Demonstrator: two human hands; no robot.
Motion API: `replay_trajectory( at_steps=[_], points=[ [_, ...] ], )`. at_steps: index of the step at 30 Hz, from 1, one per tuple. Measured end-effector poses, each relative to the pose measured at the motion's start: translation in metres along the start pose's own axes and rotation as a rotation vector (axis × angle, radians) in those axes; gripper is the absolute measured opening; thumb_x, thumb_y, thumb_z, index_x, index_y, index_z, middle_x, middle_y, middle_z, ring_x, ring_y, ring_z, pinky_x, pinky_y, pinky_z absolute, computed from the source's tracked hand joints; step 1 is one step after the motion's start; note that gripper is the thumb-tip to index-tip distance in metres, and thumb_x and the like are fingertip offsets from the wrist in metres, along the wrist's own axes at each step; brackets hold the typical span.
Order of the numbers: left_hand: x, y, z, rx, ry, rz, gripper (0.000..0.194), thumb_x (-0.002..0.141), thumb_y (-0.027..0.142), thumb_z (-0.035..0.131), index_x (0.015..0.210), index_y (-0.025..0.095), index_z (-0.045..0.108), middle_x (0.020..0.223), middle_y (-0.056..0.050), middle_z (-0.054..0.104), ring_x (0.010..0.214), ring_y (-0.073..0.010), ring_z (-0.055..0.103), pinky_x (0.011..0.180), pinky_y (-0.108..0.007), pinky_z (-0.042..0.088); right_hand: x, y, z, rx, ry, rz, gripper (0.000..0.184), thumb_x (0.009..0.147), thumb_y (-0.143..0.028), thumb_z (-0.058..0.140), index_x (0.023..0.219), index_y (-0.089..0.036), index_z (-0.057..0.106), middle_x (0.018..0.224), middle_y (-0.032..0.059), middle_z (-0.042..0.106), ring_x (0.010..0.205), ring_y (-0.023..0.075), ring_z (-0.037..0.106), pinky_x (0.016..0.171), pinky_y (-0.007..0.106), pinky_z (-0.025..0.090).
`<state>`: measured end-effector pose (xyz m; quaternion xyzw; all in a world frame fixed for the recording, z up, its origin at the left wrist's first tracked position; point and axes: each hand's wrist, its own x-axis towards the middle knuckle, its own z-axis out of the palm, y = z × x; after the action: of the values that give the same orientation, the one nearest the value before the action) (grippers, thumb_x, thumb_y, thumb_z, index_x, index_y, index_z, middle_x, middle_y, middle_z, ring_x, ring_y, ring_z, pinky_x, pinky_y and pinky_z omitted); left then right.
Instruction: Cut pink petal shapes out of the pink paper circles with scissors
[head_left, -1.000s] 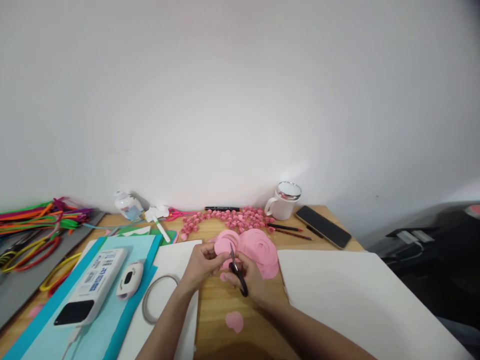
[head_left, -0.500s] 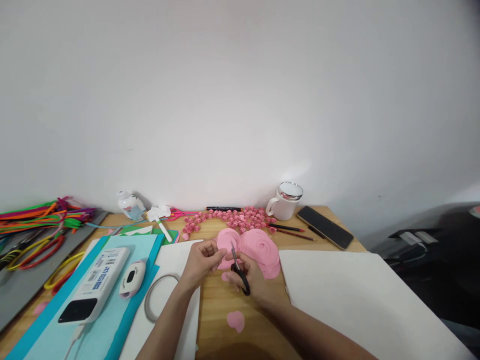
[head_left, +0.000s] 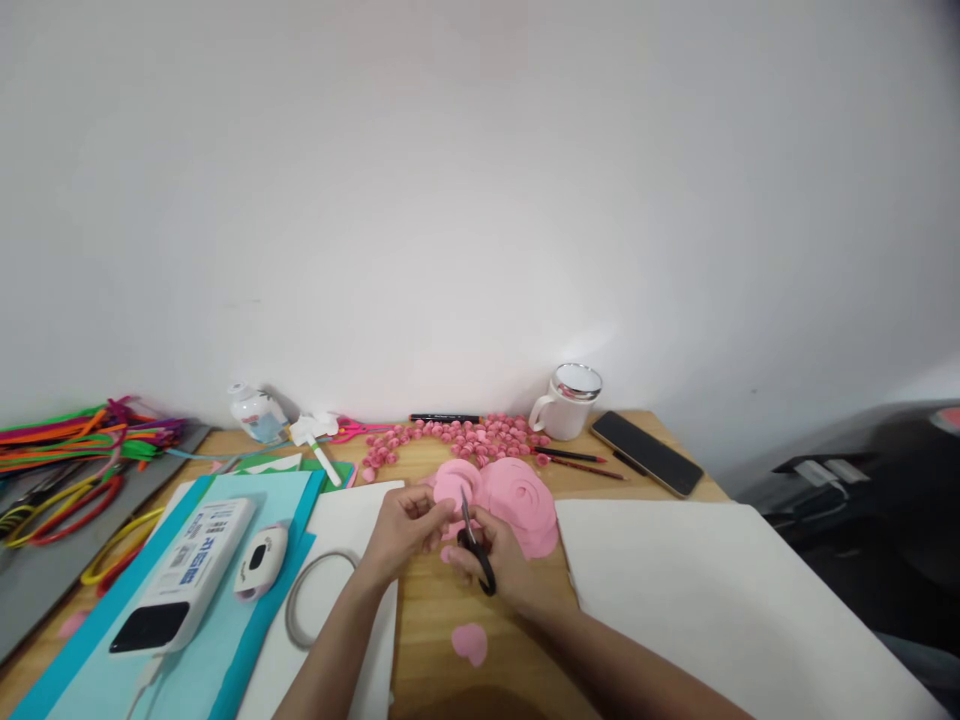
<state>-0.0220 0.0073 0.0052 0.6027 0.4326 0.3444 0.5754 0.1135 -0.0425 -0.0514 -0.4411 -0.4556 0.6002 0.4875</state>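
Observation:
My right hand [head_left: 495, 552] is closed round a pair of black-handled scissors [head_left: 481, 562], with the blades pointing away from me. Pinched between the fingertips of my left hand [head_left: 405, 527] is a pink paper piece [head_left: 450, 488], right at the scissor blades. Its outline blends with the pink paper behind it, so I cannot tell how far it is cut. Just past my right hand lies a pile of pink paper spirals and circles [head_left: 521, 495]. Closer to me, a pink paper scrap [head_left: 470, 643] rests on the wooden table [head_left: 435, 680].
Rolled pink paper flowers [head_left: 480, 437] are spread near the wall. Behind them stands a white mug [head_left: 568, 400], with a phone [head_left: 646, 453] to its right. White paper [head_left: 697, 580] lies right; a tape roll [head_left: 294, 600], power bank [head_left: 187, 570] and pipe cleaners [head_left: 90, 432] lie left.
The pink paper piece in my left hand has turned and shifted slightly at the blades. Both hands stay in nearly the same place. The view sways a little.

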Motion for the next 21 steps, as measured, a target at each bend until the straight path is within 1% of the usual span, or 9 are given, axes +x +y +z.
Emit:
replay_trajectory(
  at_steps=[3, 7, 11, 16, 21],
  points=[
    [-0.0003, -0.0004, -0.0013, 0.050, -0.040, 0.001, 0.036, 0.069, 0.040, 0.070, 0.049, 0.015, 0.054, 0.035, 0.005, 0.048, 0.032, -0.0053, 0.037, 0.036, -0.017, 0.024, 0.0008, -0.0001, -0.0017, 0.005, 0.025, -0.049, 0.043, 0.058, -0.044, 0.077, 0.081, -0.020, 0.049, 0.058, -0.0065, 0.050, 0.052, 0.0112, 0.047, 0.050, 0.023, 0.038],
    [-0.0004, 0.0002, -0.0006, 0.065, -0.028, 0.002, 0.037, 0.068, 0.041, 0.070, 0.048, 0.016, 0.052, 0.034, 0.006, 0.046, 0.031, -0.0050, 0.034, 0.035, -0.018, 0.023, 0.0023, -0.0001, -0.0018, 0.013, 0.051, -0.054, 0.043, 0.056, -0.041, 0.078, 0.079, -0.020, 0.048, 0.062, -0.0053, 0.051, 0.056, 0.0112, 0.046, 0.051, 0.023, 0.036],
    [-0.0009, 0.0031, 0.0009, 0.047, 0.006, 0.002, 0.037, 0.067, 0.043, 0.070, 0.049, 0.016, 0.053, 0.034, 0.006, 0.045, 0.031, -0.0050, 0.034, 0.034, -0.018, 0.020, 0.0025, -0.0018, 0.0008, 0.016, 0.067, -0.004, 0.038, 0.058, -0.037, 0.077, 0.075, -0.020, 0.047, 0.056, -0.0076, 0.046, 0.049, 0.0084, 0.041, 0.044, 0.021, 0.033],
    [0.0004, 0.0006, -0.0016, 0.016, 0.028, 0.016, 0.035, 0.067, 0.042, 0.070, 0.051, 0.016, 0.053, 0.036, 0.006, 0.046, 0.032, -0.0048, 0.036, 0.036, -0.017, 0.022, 0.0020, -0.0018, 0.0012, 0.001, 0.062, 0.022, 0.036, 0.062, -0.035, 0.074, 0.085, -0.019, 0.052, 0.050, -0.0091, 0.046, 0.043, 0.0081, 0.041, 0.041, 0.020, 0.034],
    [0.0027, -0.0056, -0.0040, 0.004, 0.042, 0.026, 0.034, 0.068, 0.040, 0.070, 0.052, 0.015, 0.052, 0.037, 0.006, 0.047, 0.033, -0.0050, 0.037, 0.036, -0.017, 0.025, 0.0012, -0.0019, -0.0001, 0.007, 0.051, 0.028, 0.036, 0.064, -0.034, 0.072, 0.089, -0.018, 0.052, 0.048, -0.0091, 0.047, 0.040, 0.0076, 0.040, 0.039, 0.019, 0.032]
  ],
)
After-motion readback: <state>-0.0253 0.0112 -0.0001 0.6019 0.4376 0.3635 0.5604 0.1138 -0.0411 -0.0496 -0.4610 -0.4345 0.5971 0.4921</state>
